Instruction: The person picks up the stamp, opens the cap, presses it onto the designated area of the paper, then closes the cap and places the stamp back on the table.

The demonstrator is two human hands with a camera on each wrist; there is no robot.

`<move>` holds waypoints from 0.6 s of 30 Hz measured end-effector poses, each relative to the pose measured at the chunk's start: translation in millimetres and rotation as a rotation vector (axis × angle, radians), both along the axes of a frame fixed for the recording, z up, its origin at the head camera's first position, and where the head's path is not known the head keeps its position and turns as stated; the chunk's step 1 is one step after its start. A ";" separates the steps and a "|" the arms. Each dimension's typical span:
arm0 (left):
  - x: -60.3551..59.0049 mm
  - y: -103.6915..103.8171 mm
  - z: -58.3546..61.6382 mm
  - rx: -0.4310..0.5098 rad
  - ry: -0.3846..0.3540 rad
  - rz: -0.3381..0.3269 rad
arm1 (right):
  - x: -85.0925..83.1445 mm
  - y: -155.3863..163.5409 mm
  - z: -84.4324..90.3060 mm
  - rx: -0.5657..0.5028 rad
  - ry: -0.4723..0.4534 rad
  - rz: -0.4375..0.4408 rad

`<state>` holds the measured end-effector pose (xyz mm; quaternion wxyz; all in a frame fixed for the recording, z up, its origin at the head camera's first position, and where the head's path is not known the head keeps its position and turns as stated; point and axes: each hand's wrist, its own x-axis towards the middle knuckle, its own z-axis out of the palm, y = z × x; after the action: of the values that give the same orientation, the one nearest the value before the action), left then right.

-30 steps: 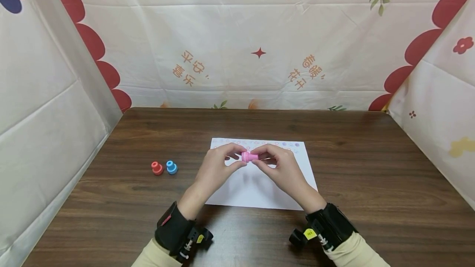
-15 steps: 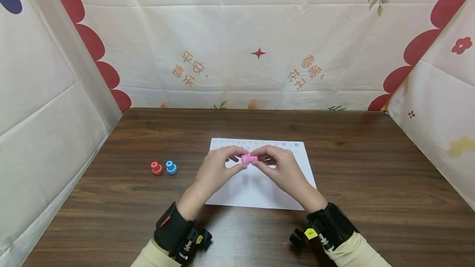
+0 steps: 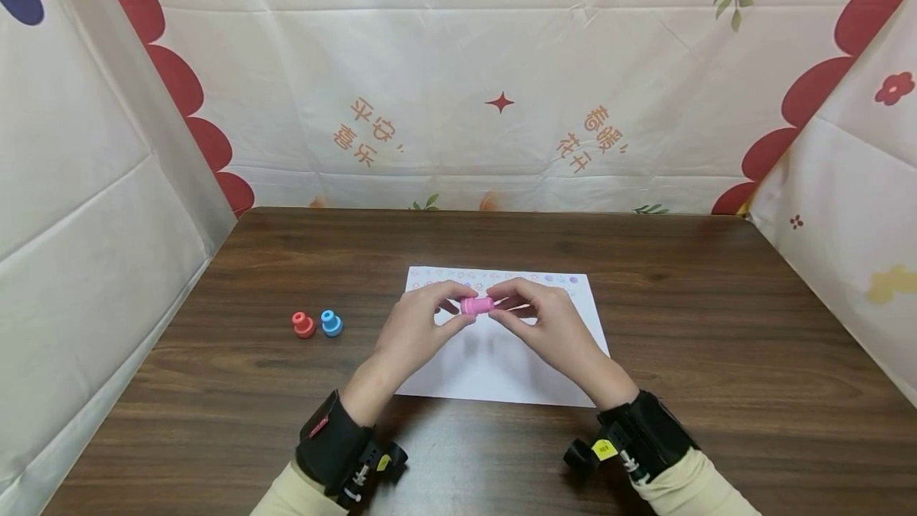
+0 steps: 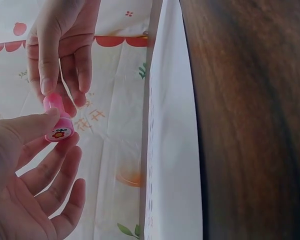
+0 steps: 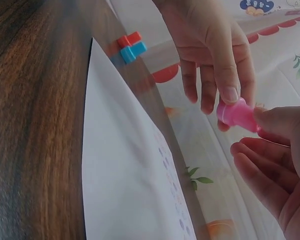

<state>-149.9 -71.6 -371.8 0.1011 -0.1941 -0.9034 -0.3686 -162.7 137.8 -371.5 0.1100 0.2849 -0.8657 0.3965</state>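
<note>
Above white paper (image 3: 501, 357), both hands' grips (image 3: 411, 329) (image 3: 552, 329) pinch a pink stamp (image 3: 476, 305), partly hidden.

On the backdrop cloth (image 3: 458, 86), far behind the pink stamp (image 3: 476, 305) that both hands pinch, the letters "LUCK" stand upside down in orange, above and to the right of the grip. A part of one more letter shows beside them at the top edge, but it is cut off. Two groups of orange Chinese characters are also on this cloth, one behind the grip to its left and one to its right; they are turned over and I cannot read them with certainty. The face of the stamp carries a small flower picture (image 4: 59, 133), no letters. The marks on the paper (image 3: 501, 341) under the grip are too small to read.
</note>
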 end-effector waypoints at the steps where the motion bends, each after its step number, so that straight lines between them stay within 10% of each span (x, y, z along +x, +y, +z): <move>1: -0.1 -0.9 0.6 0.004 -0.002 0.009 | -0.2 0.8 0.3 -0.001 0.002 -0.004; 18: -12.0 -53.4 19.6 0.076 0.012 0.176 | -3.1 26.1 -4.0 0.007 0.000 -0.086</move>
<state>-161.9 -125.1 -352.1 0.1460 -0.1122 -0.9018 -0.3911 -165.8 163.9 -375.5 0.1260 0.2481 -0.8786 0.3882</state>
